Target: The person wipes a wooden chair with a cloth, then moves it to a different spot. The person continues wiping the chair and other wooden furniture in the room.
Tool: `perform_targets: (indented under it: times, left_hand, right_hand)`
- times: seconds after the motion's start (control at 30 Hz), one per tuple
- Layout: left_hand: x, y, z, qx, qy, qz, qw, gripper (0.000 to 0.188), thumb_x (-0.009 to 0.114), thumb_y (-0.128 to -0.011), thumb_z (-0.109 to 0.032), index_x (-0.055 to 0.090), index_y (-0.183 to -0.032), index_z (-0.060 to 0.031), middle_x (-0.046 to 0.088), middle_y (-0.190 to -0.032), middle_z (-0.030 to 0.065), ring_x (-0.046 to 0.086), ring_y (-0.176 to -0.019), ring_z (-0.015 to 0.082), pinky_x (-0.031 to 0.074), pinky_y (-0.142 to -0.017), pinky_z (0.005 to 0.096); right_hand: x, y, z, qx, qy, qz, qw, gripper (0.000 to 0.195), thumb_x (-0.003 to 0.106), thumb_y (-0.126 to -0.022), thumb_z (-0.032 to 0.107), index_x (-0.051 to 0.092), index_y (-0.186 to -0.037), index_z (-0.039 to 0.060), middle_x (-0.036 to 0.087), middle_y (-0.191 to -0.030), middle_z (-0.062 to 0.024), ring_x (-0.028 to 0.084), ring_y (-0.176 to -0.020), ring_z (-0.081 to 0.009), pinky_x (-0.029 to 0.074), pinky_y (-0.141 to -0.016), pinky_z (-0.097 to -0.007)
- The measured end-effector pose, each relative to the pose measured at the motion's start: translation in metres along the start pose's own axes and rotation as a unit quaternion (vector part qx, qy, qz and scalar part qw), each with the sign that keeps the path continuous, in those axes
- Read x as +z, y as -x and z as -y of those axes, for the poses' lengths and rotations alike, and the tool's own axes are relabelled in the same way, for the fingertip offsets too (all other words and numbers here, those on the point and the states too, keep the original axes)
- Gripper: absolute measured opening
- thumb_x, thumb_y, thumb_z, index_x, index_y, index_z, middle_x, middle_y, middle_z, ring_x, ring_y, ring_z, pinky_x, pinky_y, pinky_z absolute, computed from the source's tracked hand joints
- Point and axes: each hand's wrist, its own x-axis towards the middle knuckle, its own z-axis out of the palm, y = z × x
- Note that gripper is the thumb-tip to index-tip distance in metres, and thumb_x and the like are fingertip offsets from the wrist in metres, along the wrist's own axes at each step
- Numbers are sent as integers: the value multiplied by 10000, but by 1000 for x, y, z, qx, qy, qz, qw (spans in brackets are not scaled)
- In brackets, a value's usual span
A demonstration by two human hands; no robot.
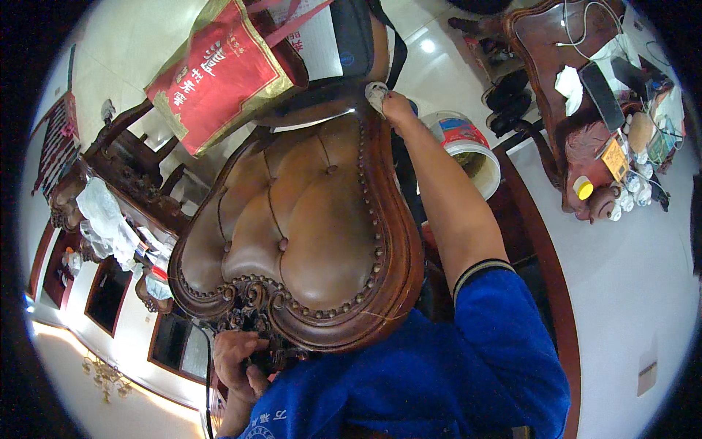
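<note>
My right hand [397, 110] holds a crumpled greyish cloth [376, 94] against the wooden frame at the lower side of a chair back. The chair back [329, 219] is buttoned brown leather, edged with round studs and dark carved wood. At its carved wooden crest [255, 307], near my body, my left hand [238, 359] grips the carving with bent fingers and thumb; part of the grip is hidden in shadow. A red and gold paper bag [219, 77] stands beyond the chair back, beside a white box [318, 44] and a black item.
A white bucket [485, 170] stands right of my right forearm. Farther right, a carved wooden table [540, 71] bears cables, tissue, bottles and a yellow-lidded jar [583, 188]. Dark shoes [507, 101] lie on the floor. At left, plastic bags [104, 208] lie on carved furniture.
</note>
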Motion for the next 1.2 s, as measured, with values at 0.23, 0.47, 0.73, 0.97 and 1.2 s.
perform_targets:
  times: [0.23,0.47,0.73,0.97,1.2]
  left_hand:
    - [10,20,5,-4,43,-44,998,362,494,-1061,-356,595,-1193,-35,725,-932,133,669,-909,323,517,-832,486]
    - [9,35,17,-43,104,-41,993,378,496,-1026,-267,601,-1220,40,693,-1028,174,655,-988,309,511,-914,430]
    - [6,19,15,65,30,-30,997,354,468,-1047,-166,596,-1307,38,727,-1079,162,687,-1015,244,523,-970,392]
    - [14,16,23,69,73,-49,994,332,458,-1037,-80,595,-1314,41,728,-1094,144,679,-1031,215,504,-1003,366]
    - [18,17,19,100,86,-59,990,336,465,-1023,-38,602,-1319,42,729,-1095,142,651,-1039,188,489,-1010,347]
  right_hand:
    - [-5,60,40,126,-251,114,953,346,565,-1042,328,684,-1223,59,723,-978,-84,692,-884,-221,530,-680,-366]
    - [-35,191,103,-15,-18,24,999,525,578,-980,405,722,-1142,-73,740,-1141,-285,735,-1020,-400,566,-857,-473]
    - [-68,288,135,-79,-72,53,993,443,490,-1046,291,721,-1166,-67,742,-1079,-210,702,-974,-301,558,-855,-403]
    - [-67,367,157,-225,52,-158,960,312,530,-962,147,746,-1011,-72,743,-1006,-278,744,-915,-390,602,-820,-476]
    - [-58,479,209,-247,131,-262,924,290,559,-971,162,714,-955,-83,689,-979,-304,724,-924,-476,603,-801,-512]
